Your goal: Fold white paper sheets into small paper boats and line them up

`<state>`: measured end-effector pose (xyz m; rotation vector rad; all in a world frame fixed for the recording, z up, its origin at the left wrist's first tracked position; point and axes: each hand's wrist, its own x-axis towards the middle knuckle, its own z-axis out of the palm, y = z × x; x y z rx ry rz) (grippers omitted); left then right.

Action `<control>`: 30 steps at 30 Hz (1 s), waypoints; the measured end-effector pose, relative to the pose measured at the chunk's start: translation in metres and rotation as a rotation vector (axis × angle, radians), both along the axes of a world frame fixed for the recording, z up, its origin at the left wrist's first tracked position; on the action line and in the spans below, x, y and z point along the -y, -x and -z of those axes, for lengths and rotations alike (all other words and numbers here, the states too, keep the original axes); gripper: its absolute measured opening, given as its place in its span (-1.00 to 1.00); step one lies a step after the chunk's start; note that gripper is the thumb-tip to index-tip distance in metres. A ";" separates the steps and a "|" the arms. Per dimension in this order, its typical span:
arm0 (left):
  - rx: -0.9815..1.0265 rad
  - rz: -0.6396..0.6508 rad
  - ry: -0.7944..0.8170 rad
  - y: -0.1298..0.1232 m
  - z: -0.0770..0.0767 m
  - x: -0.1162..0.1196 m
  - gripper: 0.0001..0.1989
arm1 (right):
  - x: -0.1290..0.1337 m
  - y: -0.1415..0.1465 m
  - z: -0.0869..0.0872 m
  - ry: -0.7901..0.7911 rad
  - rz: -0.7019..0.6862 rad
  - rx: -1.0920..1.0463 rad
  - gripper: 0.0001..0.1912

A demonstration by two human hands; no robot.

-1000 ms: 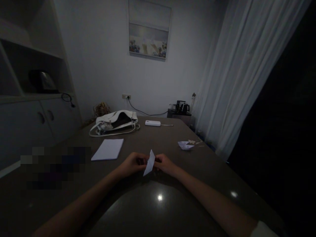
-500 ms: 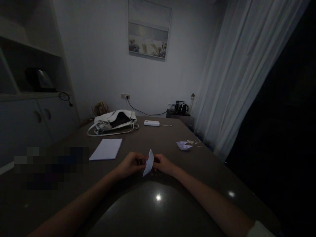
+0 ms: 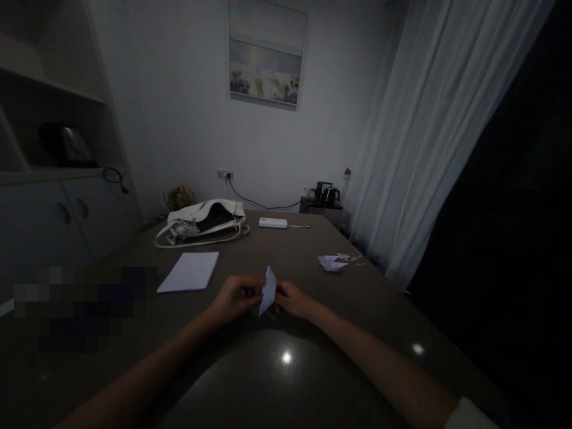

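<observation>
Between my two hands a small folded piece of white paper (image 3: 269,291) stands on edge, its pointed ends up and down. My left hand (image 3: 235,295) pinches it from the left, thumb and fingers closed at its side. From the right, my right hand (image 3: 292,298) grips it with the fingertips, which the paper partly hides. Farther right on the table lies a folded paper boat (image 3: 331,263). A stack of white paper sheets (image 3: 191,271) lies to the left of my hands.
A white handbag (image 3: 203,220) with straps lies at the table's far left. Near the far edge is a white power strip-like device (image 3: 273,223) with a short cord. Small pale scraps (image 3: 348,257) lie beside the boat. The dark table (image 3: 286,393) reflects lights.
The folded paper has turned slightly more upright between my fingers. Both hands keep hold of it and stay in nearly the same place. The view has shifted a little.
</observation>
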<state>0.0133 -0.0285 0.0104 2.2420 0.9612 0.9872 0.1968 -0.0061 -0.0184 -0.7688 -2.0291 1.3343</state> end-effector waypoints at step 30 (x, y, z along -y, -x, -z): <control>-0.215 0.095 0.044 0.000 -0.002 -0.002 -0.69 | -0.007 -0.005 0.011 0.052 0.293 -0.286 -0.73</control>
